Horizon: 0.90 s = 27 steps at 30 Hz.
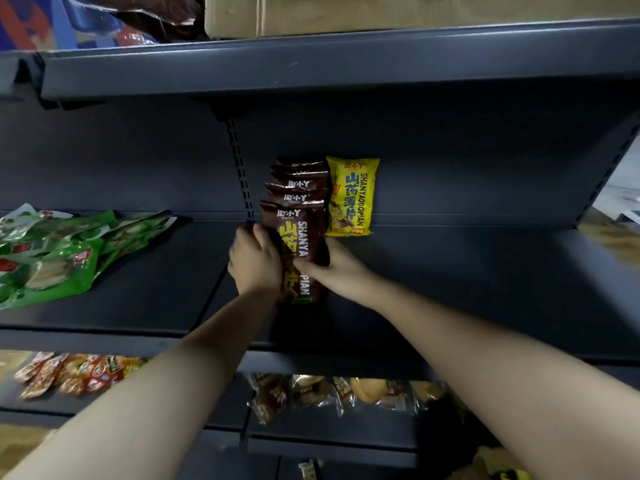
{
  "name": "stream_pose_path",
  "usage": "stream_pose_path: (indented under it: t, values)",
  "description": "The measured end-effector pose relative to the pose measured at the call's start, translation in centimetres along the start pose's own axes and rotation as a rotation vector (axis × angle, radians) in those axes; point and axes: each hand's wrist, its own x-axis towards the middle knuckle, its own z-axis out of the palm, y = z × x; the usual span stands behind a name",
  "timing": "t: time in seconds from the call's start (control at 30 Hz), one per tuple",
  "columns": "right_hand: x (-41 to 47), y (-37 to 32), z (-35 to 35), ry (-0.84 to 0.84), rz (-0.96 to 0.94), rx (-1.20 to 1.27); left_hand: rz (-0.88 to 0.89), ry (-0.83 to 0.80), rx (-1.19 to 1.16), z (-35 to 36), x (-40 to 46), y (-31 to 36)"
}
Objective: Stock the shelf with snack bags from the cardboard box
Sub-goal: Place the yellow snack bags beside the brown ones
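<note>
A row of several dark brown snack bags (pixel 300 216) stands upright on the dark metal shelf (pixel 450 271), one behind another. My left hand (pixel 254 261) grips the front brown bag from its left side. My right hand (pixel 332 266) pinches the same bag from the right, thumb on its front. A yellow snack bag (pixel 351 195) stands just right of the row, against the back panel. The cardboard box the bags come from is not in view.
Green snack bags (pixel 52 254) lie in a loose pile at the shelf's left. A cardboard box (pixel 415 12) sits on the shelf above. The lower shelf holds red packets (pixel 69 374) and clear wrapped snacks (pixel 346 393). A slotted upright (pixel 240 168) stands left of the brown bags.
</note>
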Motion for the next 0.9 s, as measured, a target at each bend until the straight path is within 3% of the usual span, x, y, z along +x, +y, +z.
stream_pose_path:
  t: [0.17,0.3,0.47,0.7,0.9]
  values:
    - [-4.5,0.8,-5.1,-0.043,0.028,-0.247,0.270,0.058,0.271,-1.7,-4.0,2.1]
    - [-10.0,3.2,-10.2,-0.002,-0.011,-0.494,0.507,-0.034,0.371,0.0,-10.3,3.7]
    - [-18.9,7.0,-15.9,0.098,-0.021,-0.559,0.758,-0.204,0.329,5.0,-20.7,5.9]
    - [-29.9,14.0,-21.4,0.085,0.024,-0.684,0.845,-0.512,0.477,11.3,-32.3,5.7]
    - [-35.9,20.7,-23.0,-0.089,0.197,-0.829,0.739,-0.798,0.615,15.6,-36.9,2.7]
